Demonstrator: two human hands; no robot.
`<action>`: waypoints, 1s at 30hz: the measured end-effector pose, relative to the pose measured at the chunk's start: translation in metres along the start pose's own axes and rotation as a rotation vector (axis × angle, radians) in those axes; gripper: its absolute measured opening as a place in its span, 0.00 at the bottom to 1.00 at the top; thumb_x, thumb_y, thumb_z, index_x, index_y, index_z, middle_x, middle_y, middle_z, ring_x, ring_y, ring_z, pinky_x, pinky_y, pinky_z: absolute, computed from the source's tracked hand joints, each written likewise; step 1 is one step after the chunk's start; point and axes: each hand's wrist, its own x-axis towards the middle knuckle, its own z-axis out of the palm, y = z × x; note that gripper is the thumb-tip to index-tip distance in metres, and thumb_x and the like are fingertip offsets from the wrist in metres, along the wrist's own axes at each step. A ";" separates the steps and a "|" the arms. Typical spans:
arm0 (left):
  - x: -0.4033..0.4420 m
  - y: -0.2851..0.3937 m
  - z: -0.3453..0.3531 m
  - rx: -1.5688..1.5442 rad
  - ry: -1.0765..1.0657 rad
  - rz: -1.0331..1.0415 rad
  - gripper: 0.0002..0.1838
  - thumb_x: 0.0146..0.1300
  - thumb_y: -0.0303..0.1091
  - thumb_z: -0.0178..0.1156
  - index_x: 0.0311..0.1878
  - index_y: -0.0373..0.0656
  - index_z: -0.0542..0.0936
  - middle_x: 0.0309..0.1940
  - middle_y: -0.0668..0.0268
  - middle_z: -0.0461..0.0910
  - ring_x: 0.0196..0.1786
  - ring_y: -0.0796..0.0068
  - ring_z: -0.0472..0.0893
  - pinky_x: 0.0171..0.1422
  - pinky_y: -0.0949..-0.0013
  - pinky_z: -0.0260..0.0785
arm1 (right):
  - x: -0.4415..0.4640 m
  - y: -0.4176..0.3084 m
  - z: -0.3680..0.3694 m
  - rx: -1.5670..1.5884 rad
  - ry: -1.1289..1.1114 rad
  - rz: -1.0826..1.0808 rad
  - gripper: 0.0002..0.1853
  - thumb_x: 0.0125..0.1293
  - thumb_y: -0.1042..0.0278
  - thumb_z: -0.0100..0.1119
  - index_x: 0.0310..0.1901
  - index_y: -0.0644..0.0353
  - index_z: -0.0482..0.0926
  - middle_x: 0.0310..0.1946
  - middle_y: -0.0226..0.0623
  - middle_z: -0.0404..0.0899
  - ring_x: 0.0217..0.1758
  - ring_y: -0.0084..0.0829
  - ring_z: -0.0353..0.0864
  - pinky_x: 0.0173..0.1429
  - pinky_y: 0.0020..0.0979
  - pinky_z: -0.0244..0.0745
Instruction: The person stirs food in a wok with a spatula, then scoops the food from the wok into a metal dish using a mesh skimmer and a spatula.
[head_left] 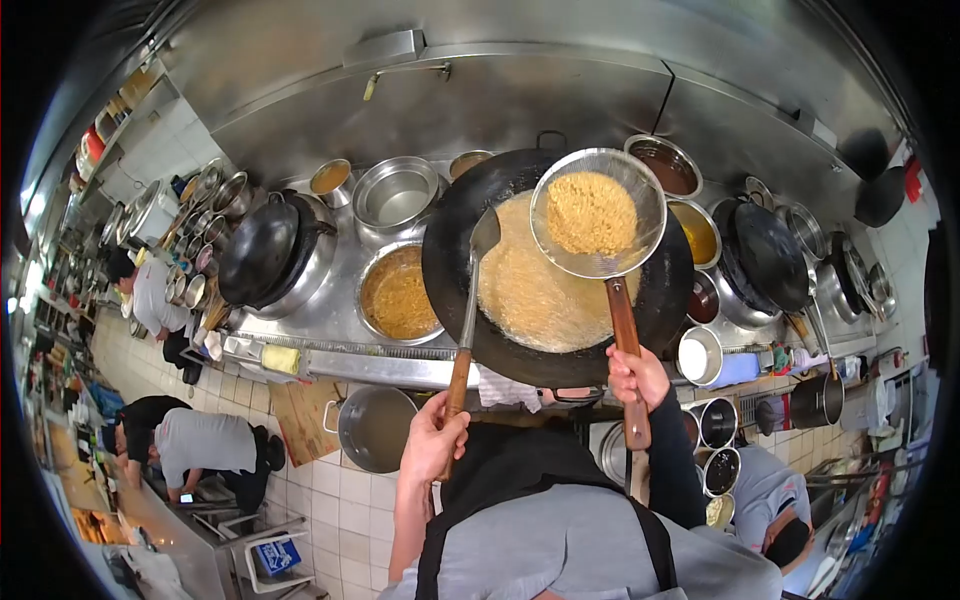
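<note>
My left hand (433,437) is closed round the wooden handle of a metal spatula (472,300), whose blade rests at the left inside of a large black wok (445,235). Bubbling, foamy oil (540,300) with pale bits fills the wok's middle. With my right hand (637,378) I grip the wooden handle of a round mesh strainer (655,225). Golden crumbs (592,213) are heaped in the strainer, which is held above the right part of the wok. Left of the wok stands a metal bowl (368,310) with similar golden crumbs in it.
Pots of liquid (397,195) and sauce (665,168) stand behind the wok. Other woks (260,250) (770,255) flank it. A big pot (375,430) is below left. Co-workers are at the left (205,440) and lower right (770,510).
</note>
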 end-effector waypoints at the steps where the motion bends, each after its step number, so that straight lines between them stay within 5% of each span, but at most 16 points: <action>1: 0.000 0.003 -0.003 0.018 0.002 0.020 0.24 0.70 0.24 0.62 0.67 0.31 0.71 0.30 0.68 0.74 0.25 0.82 0.73 0.24 0.74 0.65 | -0.001 0.008 0.003 -0.089 0.070 -0.049 0.07 0.76 0.70 0.54 0.51 0.58 0.69 0.24 0.25 0.64 0.17 0.16 0.59 0.16 0.24 0.53; 4: 0.002 0.018 -0.011 0.132 -0.023 0.020 0.25 0.71 0.24 0.62 0.69 0.30 0.69 0.30 0.68 0.74 0.24 0.82 0.73 0.24 0.74 0.65 | 0.014 0.025 0.015 -0.248 0.305 -0.083 0.07 0.75 0.71 0.55 0.50 0.56 0.69 0.23 0.26 0.65 0.16 0.17 0.59 0.16 0.25 0.53; 6: 0.010 0.012 -0.021 0.143 -0.021 0.065 0.26 0.71 0.25 0.61 0.69 0.29 0.68 0.31 0.68 0.74 0.23 0.83 0.72 0.23 0.74 0.65 | 0.026 0.012 0.008 0.007 -0.010 0.067 0.07 0.76 0.70 0.55 0.50 0.59 0.70 0.24 0.25 0.64 0.17 0.16 0.59 0.17 0.24 0.53; 9: 0.012 0.015 -0.031 0.119 -0.011 0.082 0.27 0.71 0.26 0.61 0.70 0.28 0.67 0.31 0.68 0.75 0.22 0.83 0.72 0.23 0.74 0.65 | 0.033 0.018 0.015 0.279 -0.119 0.157 0.07 0.77 0.69 0.55 0.49 0.61 0.71 0.25 0.23 0.62 0.18 0.14 0.58 0.18 0.23 0.53; 20: 0.003 0.032 -0.102 -0.071 0.054 0.187 0.27 0.71 0.23 0.60 0.70 0.28 0.66 0.31 0.67 0.75 0.22 0.84 0.72 0.21 0.76 0.65 | -0.012 0.046 0.138 0.131 -0.166 0.178 0.09 0.77 0.69 0.53 0.53 0.60 0.71 0.27 0.23 0.63 0.18 0.14 0.60 0.15 0.21 0.57; 30: -0.002 0.018 -0.165 -0.146 0.246 0.188 0.23 0.72 0.23 0.58 0.66 0.29 0.67 0.32 0.68 0.74 0.24 0.84 0.72 0.21 0.77 0.66 | 0.059 0.103 0.233 -0.105 -0.201 0.275 0.07 0.76 0.70 0.54 0.50 0.59 0.69 0.26 0.23 0.63 0.19 0.14 0.60 0.18 0.23 0.57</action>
